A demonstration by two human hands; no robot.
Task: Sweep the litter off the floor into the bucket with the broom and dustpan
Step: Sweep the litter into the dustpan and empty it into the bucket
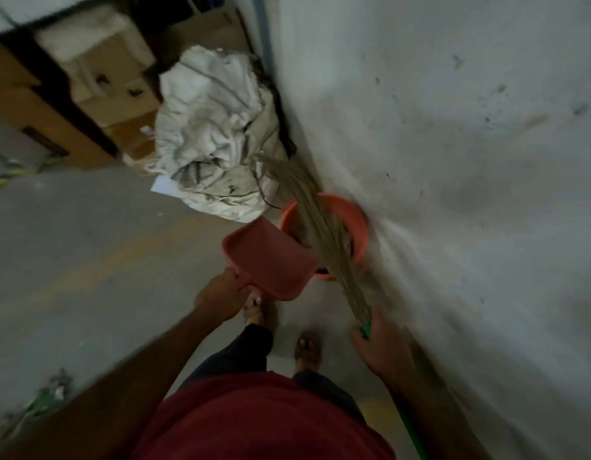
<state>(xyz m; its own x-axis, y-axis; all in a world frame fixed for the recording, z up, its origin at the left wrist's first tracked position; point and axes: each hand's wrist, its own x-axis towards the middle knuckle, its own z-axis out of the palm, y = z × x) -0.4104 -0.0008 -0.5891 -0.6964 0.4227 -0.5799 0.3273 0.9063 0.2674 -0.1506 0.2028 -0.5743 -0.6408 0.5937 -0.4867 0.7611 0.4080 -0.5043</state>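
Note:
My left hand [221, 295] grips the handle of a pink dustpan [270, 260], held tilted with its far edge at the rim of the orange bucket [353, 220]. The bucket stands on the floor against the wall. My right hand [383, 346] holds the green handle of a straw broom [317, 220], whose bristles stretch over the bucket and point away from me. The inside of the bucket is mostly hidden by the bristles and the dustpan. The picture is blurred.
A full white sack [214, 134] leans by the wall just beyond the bucket. Cardboard boxes [104, 94] are stacked at the far left. The grey wall [453, 161] runs along my right. A litter pile [51, 393] lies on the floor at lower left. My feet stand near the bucket.

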